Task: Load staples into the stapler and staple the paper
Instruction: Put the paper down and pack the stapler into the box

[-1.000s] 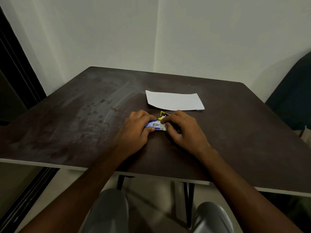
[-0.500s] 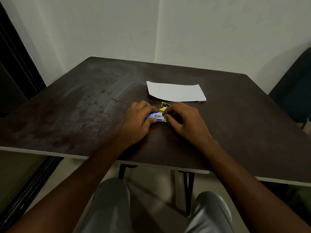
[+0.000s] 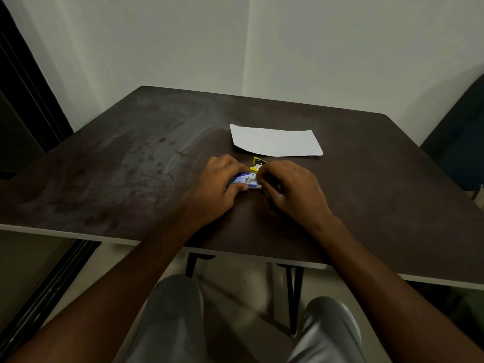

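Observation:
A small blue and white staple box point(image 3: 246, 181) lies on the dark table point(image 3: 131, 166) between my hands. My left hand point(image 3: 220, 187) grips its left end with curled fingers and thumb. My right hand point(image 3: 290, 189) has its fingertips curled at the box's right end, pinching there. Just behind the box sits a small yellow and black stapler point(image 3: 257, 165), partly hidden by my right fingers. A folded white paper point(image 3: 275, 140) lies flat farther back.
The table's near edge point(image 3: 78, 235) runs across in front of my knees. A dark chair point(image 3: 455, 142) stands at the right. A dark door frame point(image 3: 23, 100) is at the left. A tiny loose staple point(image 3: 190, 180) lies left of my left hand.
My hands stay on the staple box; the right fingertips have shifted slightly at its right end. The view has tilted a little.

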